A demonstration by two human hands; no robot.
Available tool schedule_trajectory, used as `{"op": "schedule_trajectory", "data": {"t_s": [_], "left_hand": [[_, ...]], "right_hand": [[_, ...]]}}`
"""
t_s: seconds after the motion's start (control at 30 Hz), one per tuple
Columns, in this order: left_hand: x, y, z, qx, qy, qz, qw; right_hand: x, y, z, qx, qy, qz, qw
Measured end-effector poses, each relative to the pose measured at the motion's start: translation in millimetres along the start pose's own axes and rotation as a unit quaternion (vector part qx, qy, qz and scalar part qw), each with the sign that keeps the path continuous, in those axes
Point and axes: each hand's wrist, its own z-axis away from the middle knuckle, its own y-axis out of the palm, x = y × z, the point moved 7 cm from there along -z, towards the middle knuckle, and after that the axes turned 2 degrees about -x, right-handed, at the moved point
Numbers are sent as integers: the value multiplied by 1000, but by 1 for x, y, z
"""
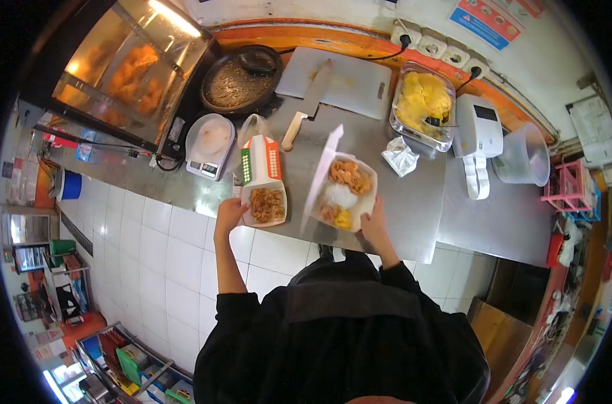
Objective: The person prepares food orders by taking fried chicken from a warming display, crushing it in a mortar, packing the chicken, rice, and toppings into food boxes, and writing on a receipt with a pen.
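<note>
My left hand is closed on the left edge of an open takeaway box near the counter's front edge. Its printed white, green and orange lid stands up at the back, and brown fried pieces lie inside. To the right, my right hand grips the lower right side of a white takeaway box, whose lid is raised on the left. That box contains orange-brown fried pieces, white rice and some yellow food. Both thumbs are at the box rims; the other fingers are partly hidden.
Behind the boxes lie a knife and a cutting board. A digital scale, a dark stone mortar and a lit food warmer stand left. Rightward are crumpled foil, a tray of yellow food and a white machine.
</note>
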Motion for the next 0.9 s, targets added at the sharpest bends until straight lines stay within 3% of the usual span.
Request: {"op": "schedule_trajectory", "data": {"t_s": [0.07, 0.17, 0.33, 0.37, 0.43, 0.47, 0.53, 0.57, 0.6, 0.63, 0.67, 0.73, 0.9], "left_hand": [[5, 2, 8, -35, 47, 38, 998], [2, 6, 19, -68, 63, 87, 992], [-32, 23, 30, -34, 125, 79, 988], [-29, 32, 28, -9, 97, 114, 989], [-36, 44, 24, 26, 71, 142, 987], [-52, 45, 28, 33, 82, 168, 982], [-88, 48, 33, 49, 97, 193, 975], [-107, 50, 37, 74, 74, 233, 967], [-120, 53, 40, 100, 47, 272, 956], [-131, 56, 38, 112, 44, 269, 956], [-133, 61, 34, 108, 70, 278, 952], [-148, 70, 28, 96, 78, 319, 939], [-210, 81, 34, 71, 94, 291, 949]], "right_hand": [[-22, -18, 36, 9, 132, -187, 973], [-40, -61, 87, -58, 155, -95, 982], [-66, -112, 146, -190, 316, -118, 922], [-79, -122, 153, -205, 329, -118, 914], [-84, -142, 148, -179, 196, 213, 940], [-92, -145, 146, -182, 209, 212, 937], [-117, -160, 143, -273, 263, 19, 925], [-122, -165, 138, -276, 273, 22, 921], [-132, -156, 132, -281, 289, -231, 886], [-136, -149, 121, -274, 281, -467, 793], [-152, -147, 116, -286, 265, -473, 790], [-182, -145, 114, -292, 323, -535, 725], [-228, -201, 122, -283, 394, -549, 680]]}}
